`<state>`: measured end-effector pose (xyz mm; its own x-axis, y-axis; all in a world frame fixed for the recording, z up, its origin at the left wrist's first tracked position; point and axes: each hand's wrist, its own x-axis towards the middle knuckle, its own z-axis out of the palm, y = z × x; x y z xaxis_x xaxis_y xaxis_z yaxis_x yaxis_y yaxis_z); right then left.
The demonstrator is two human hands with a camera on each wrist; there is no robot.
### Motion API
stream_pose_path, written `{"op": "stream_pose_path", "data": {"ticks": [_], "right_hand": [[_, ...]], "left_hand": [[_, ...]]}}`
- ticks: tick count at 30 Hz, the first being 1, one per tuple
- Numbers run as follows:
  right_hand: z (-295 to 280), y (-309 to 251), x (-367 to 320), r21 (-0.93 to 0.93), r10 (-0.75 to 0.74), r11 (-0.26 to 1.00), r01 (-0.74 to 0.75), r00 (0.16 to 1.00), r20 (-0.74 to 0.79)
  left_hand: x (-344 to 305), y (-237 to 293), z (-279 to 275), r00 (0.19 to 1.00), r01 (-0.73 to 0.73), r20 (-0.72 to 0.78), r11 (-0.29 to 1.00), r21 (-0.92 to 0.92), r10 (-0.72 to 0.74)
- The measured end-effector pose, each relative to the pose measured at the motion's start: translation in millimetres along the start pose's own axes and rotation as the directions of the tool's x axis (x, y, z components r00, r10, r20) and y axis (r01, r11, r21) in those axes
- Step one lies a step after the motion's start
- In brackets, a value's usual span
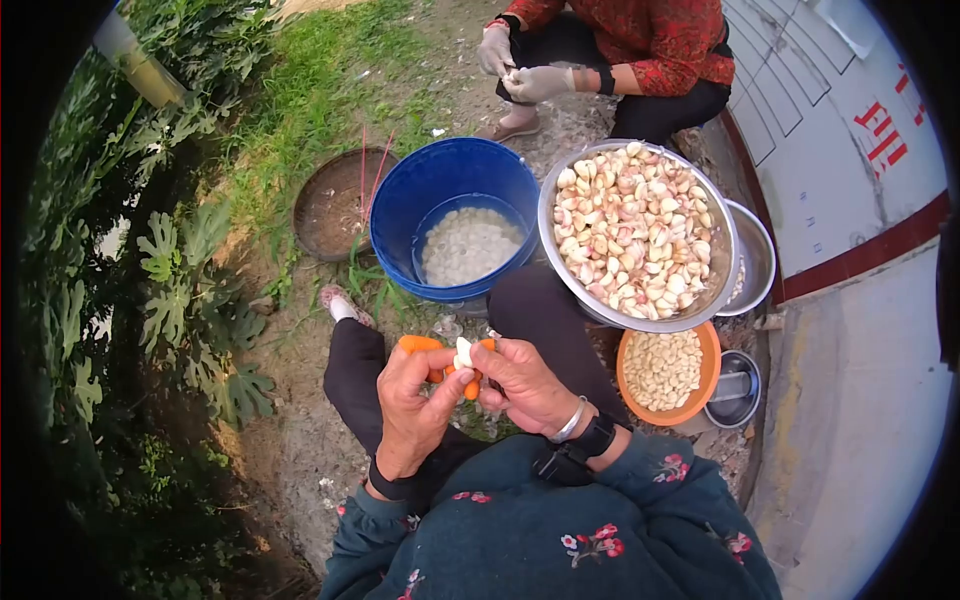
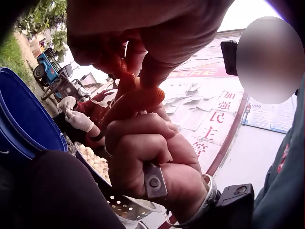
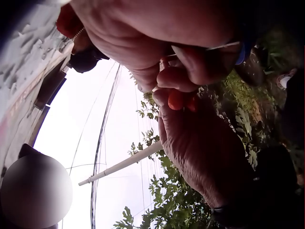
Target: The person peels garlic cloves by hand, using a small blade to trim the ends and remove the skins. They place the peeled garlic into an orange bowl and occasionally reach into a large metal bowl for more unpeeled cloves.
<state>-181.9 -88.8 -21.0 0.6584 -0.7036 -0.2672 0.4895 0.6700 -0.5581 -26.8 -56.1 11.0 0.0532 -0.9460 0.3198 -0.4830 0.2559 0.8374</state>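
In the head view my left hand (image 1: 415, 395) and right hand (image 1: 535, 385) meet over my lap. Left thumb and fingertips pinch a pale, peeled garlic clove (image 1: 463, 352), and the right fingertips are right at it. Orange textured finger cots (image 1: 420, 345) cover some fingertips. The left wrist view shows my right fingers curled round what looks like a small knife (image 2: 155, 181), its flat metal end with a rivet sticking out of the fist. A thin bright edge shows near the fingertips in the right wrist view; most of the tool is hidden.
A steel basin (image 1: 725, 270) of unpeeled cloves stands ahead right, beside a blue bucket (image 1: 390, 225) with peeled cloves in water. An orange bowl (image 1: 708, 375) of peeled cloves and a small metal bowl (image 1: 748, 405) lie right. Opposite sits a gloved person (image 1: 650, 50).
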Motion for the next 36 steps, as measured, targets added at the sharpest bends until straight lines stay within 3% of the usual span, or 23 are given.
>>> {"op": "stream_pose_path", "data": {"ticks": [5,11,13,15,18,20,22,26,29,33,36], "right_hand": [[12,0,6,-0.041,-0.016,0.999,0.015,0.999,-0.036],[24,3,35,-0.107,-0.158,0.984,0.14,0.969,-0.189],[28,-12,50,-0.148,-0.185,0.977,0.156,0.96,-0.209],[25,-33,76,-0.057,-0.118,0.993,0.108,0.972,-0.205],[16,-57,112,0.078,-0.023,0.996,0.04,0.979,-0.205],[9,-61,124,0.194,0.014,0.981,0.024,0.981,-0.193],[1,-62,125,0.155,-0.004,0.988,0.027,0.989,-0.147],[-8,-51,118,0.097,-0.079,0.991,0.092,0.988,-0.13],[-9,-43,105,0.085,-0.145,0.985,0.15,0.987,-0.063],[-11,-33,77,-0.036,-0.146,0.989,0.142,0.971,-0.189],[-21,-25,54,-0.113,-0.107,0.99,0.082,0.967,-0.231]], "left_hand": [[-7,-5,3,0.984,0.117,-0.11,0.977,-0.181,-0.138],[13,-8,7,0.963,0.114,-0.224,0.978,-0.172,-0.152],[31,-24,7,0.956,0.148,-0.207,0.95,-0.275,-0.209],[60,-37,11,0.948,0.169,-0.174,0.885,-0.434,-0.266],[101,-51,18,0.957,0.095,-0.171,0.807,-0.583,-0.236],[115,-68,20,0.934,0.179,-0.126,0.741,-0.647,-0.335],[122,-70,18,0.91,0.259,-0.066,0.688,-0.678,-0.409],[118,-71,25,0.885,0.287,-0.028,0.591,-0.754,-0.465],[109,-67,30,0.893,0.234,-0.072,0.595,-0.769,-0.444],[72,-56,36,0.916,0.268,-0.021,0.65,-0.711,-0.401],[44,-50,44,0.887,0.347,0.048,0.594,-0.726,-0.459]]}}
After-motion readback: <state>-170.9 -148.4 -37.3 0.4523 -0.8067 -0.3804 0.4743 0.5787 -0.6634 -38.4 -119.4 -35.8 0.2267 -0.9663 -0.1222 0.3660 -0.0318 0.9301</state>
